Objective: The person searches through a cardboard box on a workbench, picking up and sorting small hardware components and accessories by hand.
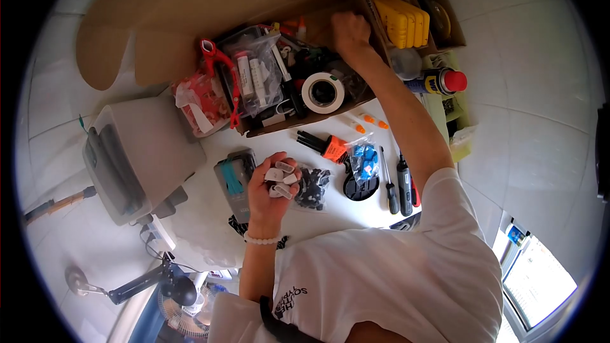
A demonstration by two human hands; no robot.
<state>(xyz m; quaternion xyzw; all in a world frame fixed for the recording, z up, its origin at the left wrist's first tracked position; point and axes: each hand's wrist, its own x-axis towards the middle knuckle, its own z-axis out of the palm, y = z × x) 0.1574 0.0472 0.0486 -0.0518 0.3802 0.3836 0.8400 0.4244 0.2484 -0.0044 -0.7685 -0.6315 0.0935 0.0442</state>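
Observation:
My left hand [270,200] is palm up above the white table, its fingers curled around several small white plastic pieces [281,178]. Beside it lie a clear bag of small black parts [312,188] and a grey case with a teal band [234,181]. At the far right end of an open cardboard box [305,123], my right hand [351,32] is closed with the fingers bent down; whatever they hold is hidden. Inside that box sit a roll of white tape [323,93], a bag of tubes [254,76] and mixed tools.
A red-handled tool [219,57] leans on the box's left side. Yellow cases [401,22] and a red-capped spray can [438,81] stand right. Screwdrivers [389,184], orange-handled hex keys [332,148] and a blue bagged item [364,162] lie on the table. A grey bin [143,146] is left.

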